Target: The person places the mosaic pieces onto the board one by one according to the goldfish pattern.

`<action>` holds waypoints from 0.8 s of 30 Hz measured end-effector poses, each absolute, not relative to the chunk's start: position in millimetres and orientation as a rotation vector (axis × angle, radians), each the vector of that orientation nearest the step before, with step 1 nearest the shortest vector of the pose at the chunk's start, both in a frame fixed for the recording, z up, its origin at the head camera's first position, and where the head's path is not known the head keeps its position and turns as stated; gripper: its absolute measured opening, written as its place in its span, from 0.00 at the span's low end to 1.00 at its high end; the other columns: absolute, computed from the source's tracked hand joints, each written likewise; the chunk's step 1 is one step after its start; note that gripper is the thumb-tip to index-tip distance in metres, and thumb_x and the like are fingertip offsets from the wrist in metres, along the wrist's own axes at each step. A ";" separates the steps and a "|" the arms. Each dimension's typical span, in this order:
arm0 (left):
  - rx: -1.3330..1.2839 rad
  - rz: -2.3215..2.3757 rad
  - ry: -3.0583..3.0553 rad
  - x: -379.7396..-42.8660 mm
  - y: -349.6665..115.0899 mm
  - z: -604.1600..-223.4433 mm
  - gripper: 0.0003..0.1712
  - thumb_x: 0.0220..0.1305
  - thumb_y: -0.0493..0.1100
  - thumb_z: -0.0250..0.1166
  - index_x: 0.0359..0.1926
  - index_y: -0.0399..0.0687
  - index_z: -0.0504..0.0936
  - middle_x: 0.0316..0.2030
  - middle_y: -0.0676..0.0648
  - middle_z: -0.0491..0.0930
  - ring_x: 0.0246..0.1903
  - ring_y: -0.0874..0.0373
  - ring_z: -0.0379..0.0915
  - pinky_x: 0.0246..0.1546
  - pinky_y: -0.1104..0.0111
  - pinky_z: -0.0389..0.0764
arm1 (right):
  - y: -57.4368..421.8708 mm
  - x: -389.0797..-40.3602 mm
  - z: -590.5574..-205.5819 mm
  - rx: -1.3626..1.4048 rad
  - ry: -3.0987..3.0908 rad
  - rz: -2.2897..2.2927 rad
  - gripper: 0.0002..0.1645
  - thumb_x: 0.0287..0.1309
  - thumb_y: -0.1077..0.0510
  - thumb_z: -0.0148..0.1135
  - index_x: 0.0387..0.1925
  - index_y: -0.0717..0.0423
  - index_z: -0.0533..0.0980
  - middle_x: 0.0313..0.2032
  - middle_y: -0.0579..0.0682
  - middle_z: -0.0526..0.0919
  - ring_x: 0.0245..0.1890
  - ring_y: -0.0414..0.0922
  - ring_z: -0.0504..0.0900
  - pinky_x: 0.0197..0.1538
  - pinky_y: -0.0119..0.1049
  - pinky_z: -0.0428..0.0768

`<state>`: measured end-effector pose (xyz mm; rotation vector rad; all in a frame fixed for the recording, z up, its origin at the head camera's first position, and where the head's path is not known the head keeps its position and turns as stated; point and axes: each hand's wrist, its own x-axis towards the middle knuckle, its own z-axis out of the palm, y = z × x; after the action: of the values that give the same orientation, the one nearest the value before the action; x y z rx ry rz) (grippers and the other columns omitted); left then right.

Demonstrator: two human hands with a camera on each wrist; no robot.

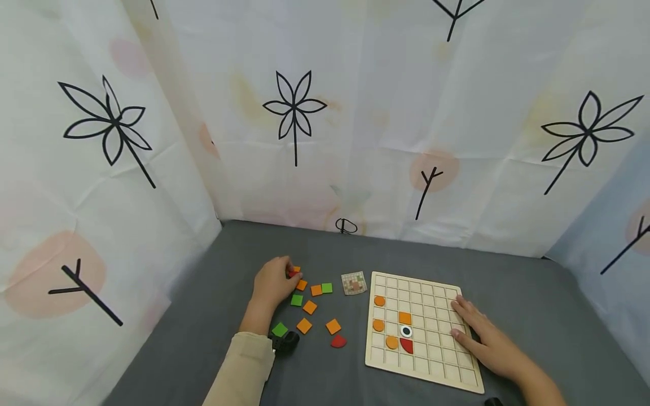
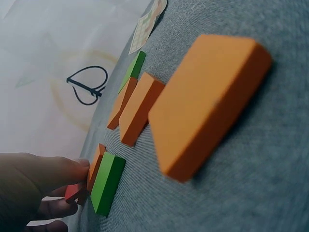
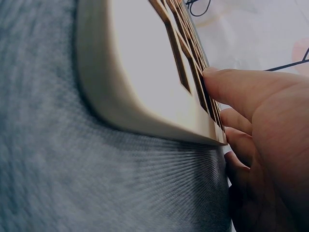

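At the far end of the loose pieces, my left hand [image 1: 272, 281] pinches a red piece [image 2: 73, 192] between thumb and fingers; its full outline is hidden. An orange square [image 2: 96, 166] and a green square [image 2: 108, 184] lie right by the thumb tip. My right hand [image 1: 482, 335] rests on the right edge of a pale wooden grid board [image 1: 431, 361], fingers extended over the rim. On the board sit an orange square [image 1: 404, 318], a white disc with a dark centre [image 1: 406, 331], a red quarter-round [image 1: 407, 345] and three orange discs [image 1: 378, 325].
A small patterned card [image 1: 354, 283] lies left of the board's upper corner. Several orange squares [image 1: 304, 325], green squares [image 1: 280, 330] and a red quarter-round [image 1: 338, 341] are scattered on the grey cloth [image 1: 325, 378]. A printed white curtain [image 1: 355, 169] hangs behind the table.
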<state>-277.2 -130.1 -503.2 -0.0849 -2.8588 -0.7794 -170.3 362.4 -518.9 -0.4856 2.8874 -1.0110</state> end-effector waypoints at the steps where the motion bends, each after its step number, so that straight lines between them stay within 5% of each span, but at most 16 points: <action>1: -0.078 -0.770 -2.858 -275.9 -130.4 -505.0 0.13 0.65 0.51 0.77 0.37 0.48 0.85 0.32 0.48 0.80 0.28 0.56 0.72 0.30 0.62 0.74 | 362.2 -169.0 -520.8 -0.491 2.897 -1.001 0.43 0.78 0.46 0.60 0.83 0.59 0.58 0.82 0.69 0.54 0.70 0.08 0.30 0.63 0.07 0.29; 9: -0.068 -0.719 -2.843 -273.2 -132.1 -512.2 0.14 0.67 0.53 0.75 0.42 0.48 0.90 0.34 0.48 0.82 0.30 0.57 0.74 0.30 0.61 0.78 | 360.5 -164.0 -524.9 -0.454 2.866 -1.050 0.43 0.78 0.45 0.59 0.83 0.58 0.58 0.82 0.69 0.52 0.71 0.09 0.32 0.63 0.06 0.28; 19: -0.093 -0.828 -2.880 -269.1 -136.7 -503.2 0.12 0.64 0.47 0.77 0.45 0.47 0.90 0.37 0.47 0.85 0.33 0.56 0.77 0.36 0.57 0.82 | 361.1 -164.5 -524.0 -0.431 2.849 -1.066 0.43 0.78 0.45 0.59 0.83 0.57 0.57 0.83 0.68 0.51 0.85 0.36 0.35 0.68 0.10 0.26; 22: -0.095 -0.827 -2.868 -269.4 -136.7 -501.2 0.09 0.65 0.45 0.76 0.43 0.47 0.91 0.37 0.47 0.86 0.33 0.55 0.79 0.36 0.56 0.83 | 361.1 -165.3 -522.6 -0.425 2.830 -1.090 0.44 0.78 0.46 0.59 0.84 0.58 0.56 0.83 0.69 0.49 0.83 0.30 0.32 0.79 0.24 0.23; 24: -0.091 -0.811 -2.862 -270.2 -136.9 -500.9 0.09 0.65 0.45 0.76 0.43 0.48 0.91 0.37 0.47 0.87 0.32 0.55 0.79 0.36 0.56 0.83 | 360.8 -166.0 -520.9 -0.416 2.830 -1.092 0.44 0.78 0.45 0.59 0.84 0.57 0.57 0.83 0.68 0.50 0.77 0.17 0.31 0.84 0.36 0.27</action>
<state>-270.2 -136.9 -500.9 -0.0912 -2.8625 -0.8108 -166.0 360.8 -520.9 -0.4160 2.8296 -1.0924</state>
